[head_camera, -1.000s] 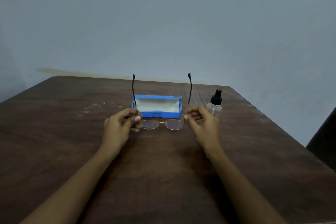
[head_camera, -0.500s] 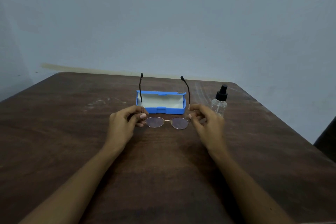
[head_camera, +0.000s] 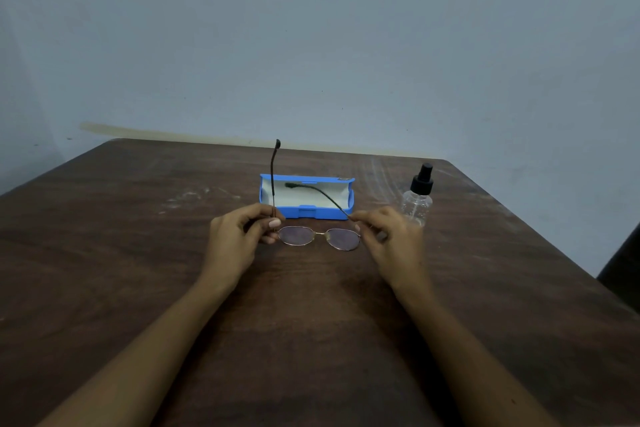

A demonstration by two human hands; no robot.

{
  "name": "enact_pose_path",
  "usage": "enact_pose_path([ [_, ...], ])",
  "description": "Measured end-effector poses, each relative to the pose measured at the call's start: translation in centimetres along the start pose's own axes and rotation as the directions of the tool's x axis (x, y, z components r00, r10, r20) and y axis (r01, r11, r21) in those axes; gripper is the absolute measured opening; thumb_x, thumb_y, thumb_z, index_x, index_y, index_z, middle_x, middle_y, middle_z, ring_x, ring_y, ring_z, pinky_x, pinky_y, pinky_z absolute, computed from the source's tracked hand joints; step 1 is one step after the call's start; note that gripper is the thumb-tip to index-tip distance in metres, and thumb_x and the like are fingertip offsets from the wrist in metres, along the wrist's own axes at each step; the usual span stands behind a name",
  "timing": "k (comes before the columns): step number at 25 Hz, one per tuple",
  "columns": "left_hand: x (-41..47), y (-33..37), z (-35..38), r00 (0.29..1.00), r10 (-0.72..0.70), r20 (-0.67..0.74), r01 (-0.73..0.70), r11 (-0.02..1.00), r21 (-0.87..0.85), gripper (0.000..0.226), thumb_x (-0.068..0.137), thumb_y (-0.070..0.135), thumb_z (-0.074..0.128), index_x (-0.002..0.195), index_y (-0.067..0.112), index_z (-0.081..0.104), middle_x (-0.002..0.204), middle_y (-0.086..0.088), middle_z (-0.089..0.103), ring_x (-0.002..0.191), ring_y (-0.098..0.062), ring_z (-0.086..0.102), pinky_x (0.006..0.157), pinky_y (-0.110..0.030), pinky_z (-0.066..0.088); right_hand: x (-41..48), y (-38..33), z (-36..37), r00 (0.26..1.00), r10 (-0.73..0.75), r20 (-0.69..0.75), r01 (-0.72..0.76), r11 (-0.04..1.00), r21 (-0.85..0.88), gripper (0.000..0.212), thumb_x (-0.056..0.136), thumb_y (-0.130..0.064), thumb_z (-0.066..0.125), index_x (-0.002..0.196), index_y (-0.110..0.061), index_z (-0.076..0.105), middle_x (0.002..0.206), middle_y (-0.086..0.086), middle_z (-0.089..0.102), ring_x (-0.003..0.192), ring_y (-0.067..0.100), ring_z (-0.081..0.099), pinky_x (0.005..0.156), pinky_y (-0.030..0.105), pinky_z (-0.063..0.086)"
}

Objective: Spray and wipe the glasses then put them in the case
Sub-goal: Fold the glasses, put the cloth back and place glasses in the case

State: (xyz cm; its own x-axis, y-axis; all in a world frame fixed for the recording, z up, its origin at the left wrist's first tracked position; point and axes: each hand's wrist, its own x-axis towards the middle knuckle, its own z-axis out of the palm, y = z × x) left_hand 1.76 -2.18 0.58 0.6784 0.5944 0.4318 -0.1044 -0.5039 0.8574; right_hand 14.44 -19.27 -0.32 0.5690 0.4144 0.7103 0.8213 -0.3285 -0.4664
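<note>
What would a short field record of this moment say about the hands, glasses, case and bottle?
left hand: pinches the glasses at the left hinge; that temple stands upright
right hand: pinches the right temple, which tilts inward
case: blue, open, behind the glasses
spray bottle: upright, right of the case, untouched
table: dark wood
stage: glasses not yet in the case

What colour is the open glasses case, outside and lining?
The glasses case is bright blue outside with a pale, off-white lining, seen in the head view.
</note>
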Motion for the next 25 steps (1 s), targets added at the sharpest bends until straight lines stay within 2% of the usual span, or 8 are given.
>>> enact_pose_path([
  [4,-0.01,-0.21,0.08,1.000,-0.007,0.002,0.007,1.000,-0.024,0.020,0.083,-0.001,0.057,0.093,0.011,0.068,0.073,0.005,0.066,0.057,0.001,0.062,0.057,-0.006,0.050,-0.05,0.06,0.02,1.000,-0.012,0.019,0.013,0.999,-0.038,0.022,0.078,-0.003,0.066,0.092,-0.017,0.074,0.078,0.003,0.063,0.066,0.010,0.051,0.055,0.035,0.052],
  [8,-0.08,-0.18,0.07,1.000,0.006,-0.018,-0.006,1.000,-0.030,0.021,0.083,-0.003,0.056,0.088,0.013,0.068,0.071,0.003,0.067,0.054,-0.003,0.063,0.058,-0.011,0.053,-0.24,-0.19,-0.07,0.999,-0.017,0.046,0.020,0.998,-0.068,0.023,0.080,-0.003,0.064,0.092,-0.019,0.074,0.078,-0.004,0.054,0.070,0.010,0.050,0.056,0.035,0.051],
  [10,-0.11,-0.05,0.00,1.000,0.001,-0.025,-0.002,0.998,-0.058,0.020,0.082,-0.002,0.057,0.087,0.015,0.065,0.069,-0.006,0.066,0.055,-0.008,0.063,0.060,-0.016,0.055,-0.16,-0.15,-0.03,0.998,-0.030,0.051,0.033,0.997,-0.064,0.024,0.079,0.001,0.063,0.092,-0.017,0.074,0.079,-0.006,0.051,0.072,0.009,0.050,0.058,0.030,0.049],
  [13,-0.07,0.15,-0.04,1.000,0.010,-0.026,-0.011,0.999,-0.040,0.015,0.082,-0.003,0.057,0.089,0.010,0.058,0.071,-0.008,0.064,0.056,-0.012,0.063,0.060,-0.021,0.055,-0.06,-0.07,0.16,0.997,-0.069,0.026,0.070,0.997,-0.034,0.024,0.077,0.005,0.062,0.089,-0.012,0.074,0.076,-0.004,0.051,0.068,0.004,0.047,0.064,0.007,0.040],
  [15,-0.02,0.16,-0.02,0.999,0.032,-0.030,-0.032,0.999,-0.014,0.017,0.083,-0.005,0.055,0.089,0.011,0.057,0.073,-0.004,0.063,0.057,-0.011,0.063,0.057,-0.017,0.054,-0.06,-0.08,0.16,0.999,-0.034,0.028,0.034,0.999,0.005,0.021,0.078,0.006,0.063,0.089,-0.008,0.074,0.076,0.000,0.056,0.068,0.000,0.047,0.068,0.000,0.037],
  [18,0.04,0.04,-0.07,0.997,0.069,-0.038,-0.069,0.998,-0.008,0.025,0.083,-0.007,0.054,0.090,0.016,0.062,0.075,-0.001,0.063,0.060,-0.006,0.063,0.057,-0.010,0.051,0.02,-0.17,-0.02,0.997,0.056,0.045,-0.060,0.994,0.091,0.018,0.077,0.007,0.064,0.087,-0.005,0.072,0.083,0.009,0.063,0.071,0.007,0.057,0.068,0.004,0.042],
  [22,0.05,-0.17,-0.27,0.987,0.152,-0.048,-0.149,0.987,0.067,0.035,0.082,-0.011,0.052,0.105,0.011,0.067,0.073,0.001,0.065,0.066,0.001,0.062,0.062,-0.002,0.047,-0.01,-0.36,-0.07,0.993,0.092,0.075,-0.101,0.987,0.127,0.015,0.077,0.008,0.064,0.080,-0.004,0.071,0.078,-0.004,0.056,0.070,-0.007,0.056,0.064,-0.002,0.037],
  [25,0.20,-0.51,-0.50,0.963,0.268,-0.021,-0.258,0.945,0.199,0.054,0.072,-0.022,0.043,0.112,0.009,0.064,0.074,-0.007,0.064,0.069,0.007,0.058,0.068,0.002,0.043,-0.18,-0.35,-0.06,0.992,0.091,0.091,-0.101,0.988,0.113,0.012,0.078,0.007,0.063,0.078,-0.004,0.070,0.079,-0.001,0.060,0.070,-0.006,0.050,0.068,-0.002,0.035],
])
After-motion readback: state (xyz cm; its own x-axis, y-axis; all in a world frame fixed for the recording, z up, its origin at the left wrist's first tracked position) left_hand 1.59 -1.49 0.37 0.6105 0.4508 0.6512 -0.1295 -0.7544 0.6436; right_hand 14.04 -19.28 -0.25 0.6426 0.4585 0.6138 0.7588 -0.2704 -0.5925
